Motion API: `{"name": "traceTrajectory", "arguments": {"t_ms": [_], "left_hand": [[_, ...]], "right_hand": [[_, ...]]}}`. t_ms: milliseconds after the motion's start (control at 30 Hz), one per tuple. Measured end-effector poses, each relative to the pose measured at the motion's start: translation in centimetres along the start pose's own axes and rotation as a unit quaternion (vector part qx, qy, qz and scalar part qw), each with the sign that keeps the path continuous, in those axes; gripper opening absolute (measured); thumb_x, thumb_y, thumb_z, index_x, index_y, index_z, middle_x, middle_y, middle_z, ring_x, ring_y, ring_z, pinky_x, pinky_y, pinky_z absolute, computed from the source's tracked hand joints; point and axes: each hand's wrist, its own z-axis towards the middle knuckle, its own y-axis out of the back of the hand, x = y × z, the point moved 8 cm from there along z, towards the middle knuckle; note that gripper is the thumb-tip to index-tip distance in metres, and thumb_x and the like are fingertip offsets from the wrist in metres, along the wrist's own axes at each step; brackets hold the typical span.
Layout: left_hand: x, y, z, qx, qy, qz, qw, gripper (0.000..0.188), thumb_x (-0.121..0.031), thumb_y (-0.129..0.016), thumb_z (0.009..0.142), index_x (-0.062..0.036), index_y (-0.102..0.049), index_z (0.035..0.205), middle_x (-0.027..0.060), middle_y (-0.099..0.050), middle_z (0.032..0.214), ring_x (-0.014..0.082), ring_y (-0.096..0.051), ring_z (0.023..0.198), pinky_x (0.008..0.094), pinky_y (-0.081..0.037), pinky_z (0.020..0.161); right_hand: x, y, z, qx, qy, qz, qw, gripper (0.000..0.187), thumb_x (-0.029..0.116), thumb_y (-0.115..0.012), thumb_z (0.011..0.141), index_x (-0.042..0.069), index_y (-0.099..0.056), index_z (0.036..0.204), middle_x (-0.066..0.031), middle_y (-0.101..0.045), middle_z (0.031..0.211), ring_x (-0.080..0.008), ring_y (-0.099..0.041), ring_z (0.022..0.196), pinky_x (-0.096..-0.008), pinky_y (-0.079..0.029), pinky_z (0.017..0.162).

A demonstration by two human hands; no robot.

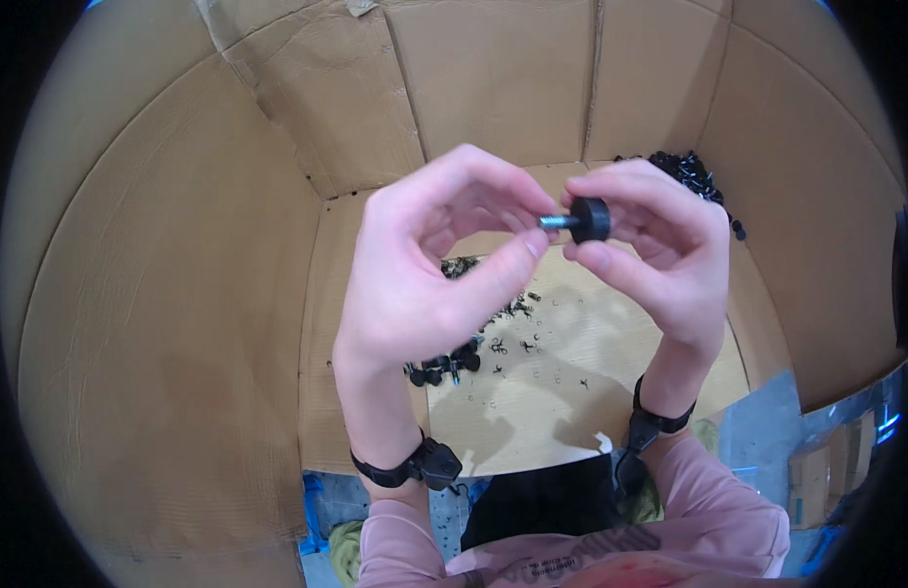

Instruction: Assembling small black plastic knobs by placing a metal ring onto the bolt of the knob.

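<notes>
Raised above the table, my right hand pinches the round black head of a threaded knob bolt between thumb and fingers. Its silver threaded shank points left, toward my left hand. The thumb and index finger of that hand close around the tip of the shank; whatever lies between them is too small to make out. Below the left hand, a group of similar black-headed bolts lies on the table, partly hidden by the wrist. Small dark and metallic clip-like pieces are scattered beside them.
Tall cardboard walls enclose the light wooden tabletop at the back and sides. A heap of black-headed bolts sits in the far right corner. Each wrist wears a black strap. A cardboard box stands beyond the table at lower right.
</notes>
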Motion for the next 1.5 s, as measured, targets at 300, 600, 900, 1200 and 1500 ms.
{"name": "traceTrajectory", "arguments": {"t_ms": [300, 600, 900, 1200, 1500], "left_hand": [[3.5, 0.7, -0.1, -0.001, 0.014, -0.042, 0.999, 0.016, 0.005, -0.060, 0.077, 0.0074, -0.054, 0.092, 0.0152, -0.062, 0.088, 0.0170, -0.063, 0.080, 0.0292, -0.053, 0.074], [4.4, 1.2, 0.1, -0.011, 0.005, -0.062, 0.998, 0.014, 0.003, -0.059, 0.078, 0.0061, -0.054, 0.091, 0.0141, -0.063, 0.088, 0.0157, -0.062, 0.082, 0.0278, -0.050, 0.078], [4.3, 0.7, -0.3, -0.013, 0.008, -0.048, 0.999, 0.014, 0.004, -0.059, 0.077, 0.0061, -0.054, 0.089, 0.0153, -0.064, 0.088, 0.0166, -0.063, 0.084, 0.0284, -0.050, 0.079], [4.2, 0.6, -0.1, -0.007, -0.001, -0.031, 0.999, 0.013, 0.004, -0.059, 0.077, 0.0060, -0.054, 0.089, 0.0157, -0.064, 0.088, 0.0172, -0.063, 0.084, 0.0290, -0.051, 0.079], [4.2, 0.4, 0.0, -0.008, -0.004, -0.042, 0.999, 0.015, 0.002, -0.060, 0.076, 0.0052, -0.054, 0.089, 0.0131, -0.062, 0.087, 0.0151, -0.062, 0.081, 0.0277, -0.051, 0.075]], "right_hand": [[-2.1, -0.3, 0.4, 0.038, -0.030, -0.026, 0.999, 0.039, -0.004, -0.073, 0.073, -0.011, -0.055, 0.107, -0.0183, -0.066, 0.091, -0.0203, -0.067, 0.081, -0.0263, -0.055, 0.073], [-2.4, -0.7, 0.5, 0.028, -0.032, -0.077, 0.996, 0.039, -0.002, -0.072, 0.075, -0.011, -0.055, 0.108, -0.0197, -0.065, 0.095, -0.0209, -0.067, 0.083, -0.0280, -0.055, 0.075], [-2.0, -0.6, 0.1, 0.032, -0.013, -0.070, 0.997, 0.039, -0.004, -0.073, 0.074, -0.011, -0.055, 0.108, -0.0208, -0.064, 0.097, -0.0214, -0.067, 0.085, -0.0285, -0.055, 0.077], [-2.0, -0.6, 0.1, 0.027, -0.015, -0.083, 0.996, 0.038, -0.005, -0.073, 0.072, -0.011, -0.057, 0.106, -0.0204, -0.064, 0.097, -0.0199, -0.067, 0.084, -0.0271, -0.055, 0.077], [-1.6, -0.6, 0.1, 0.029, 0.004, -0.086, 0.996, 0.038, -0.006, -0.074, 0.071, -0.011, -0.057, 0.105, -0.0206, -0.062, 0.101, -0.0214, -0.067, 0.084, -0.0286, -0.055, 0.077]]}}
